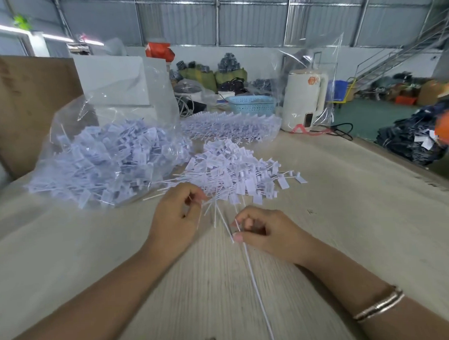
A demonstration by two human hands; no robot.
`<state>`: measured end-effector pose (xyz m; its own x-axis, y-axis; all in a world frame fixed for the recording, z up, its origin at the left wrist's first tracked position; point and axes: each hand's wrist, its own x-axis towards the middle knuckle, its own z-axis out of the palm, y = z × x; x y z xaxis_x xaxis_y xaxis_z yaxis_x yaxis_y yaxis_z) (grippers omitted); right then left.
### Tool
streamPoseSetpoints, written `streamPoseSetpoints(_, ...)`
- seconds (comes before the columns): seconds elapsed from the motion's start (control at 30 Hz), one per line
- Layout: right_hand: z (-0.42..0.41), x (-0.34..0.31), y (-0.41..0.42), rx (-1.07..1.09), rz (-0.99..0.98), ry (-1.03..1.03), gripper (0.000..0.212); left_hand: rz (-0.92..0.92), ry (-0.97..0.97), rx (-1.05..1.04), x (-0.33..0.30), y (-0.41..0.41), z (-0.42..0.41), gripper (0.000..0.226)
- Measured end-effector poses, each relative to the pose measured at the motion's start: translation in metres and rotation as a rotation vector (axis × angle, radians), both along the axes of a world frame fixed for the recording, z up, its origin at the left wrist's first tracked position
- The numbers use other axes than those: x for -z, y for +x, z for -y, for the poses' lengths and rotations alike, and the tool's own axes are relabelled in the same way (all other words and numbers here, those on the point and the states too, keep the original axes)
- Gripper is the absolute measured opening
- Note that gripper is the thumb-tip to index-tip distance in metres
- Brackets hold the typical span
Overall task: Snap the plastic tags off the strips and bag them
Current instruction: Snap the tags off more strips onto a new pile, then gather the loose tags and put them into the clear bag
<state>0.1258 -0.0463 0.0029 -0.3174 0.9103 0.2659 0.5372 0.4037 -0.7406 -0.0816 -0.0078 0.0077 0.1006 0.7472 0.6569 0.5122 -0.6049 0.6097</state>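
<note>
A loose heap of white plastic tags (pixel 238 169) lies on the table just beyond my hands. My left hand (pixel 176 217) pinches the thin stems of a few tags at the heap's near edge. My right hand (pixel 263 232) grips a long thin white strip (pixel 252 275) that runs back toward me along the table, with a few tag stems fanning out between the two hands. To the left, a clear plastic bag (pixel 108 153) lies open, full of tags. A row of tags still joined on strips (pixel 232 126) lies behind the heap.
A white kettle (pixel 305 101) stands inside another clear bag at the back right, beside a blue basket (pixel 251 105). A brown board (pixel 25 105) leans at the left. The table edge (pixel 396 161) runs diagonally on the right, with dark clothes beyond it.
</note>
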Motion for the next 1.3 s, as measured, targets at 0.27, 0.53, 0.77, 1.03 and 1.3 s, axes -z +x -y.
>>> streamPoseSetpoints(0.27,-0.028,-0.050,-0.010,0.215,-0.101,0.203,0.015,0.037,-0.026,-0.010,-0.002,0.000,-0.003,0.024)
streamPoseSetpoints(0.53,-0.128,-0.088,-0.028,0.434,0.442,0.181,0.051,0.082,-0.134,-0.037,0.001,-0.005,-0.012,0.035)
streamPoseSetpoints(0.77,-0.084,-0.062,-0.004,0.443,0.038,0.249,0.029,-0.054,-0.236,-0.165,0.003,-0.002,-0.011,0.013)
streamPoseSetpoints(1.03,-0.033,-0.016,-0.004,0.508,0.090,-0.117,0.030,-0.404,-0.387,-0.212,0.001,0.001,-0.013,0.046)
streamPoseSetpoints(1.3,-0.052,-0.020,-0.057,0.349,0.336,-0.127,0.026,-0.443,-0.536,-0.137,-0.009,0.022,-0.027,0.048)
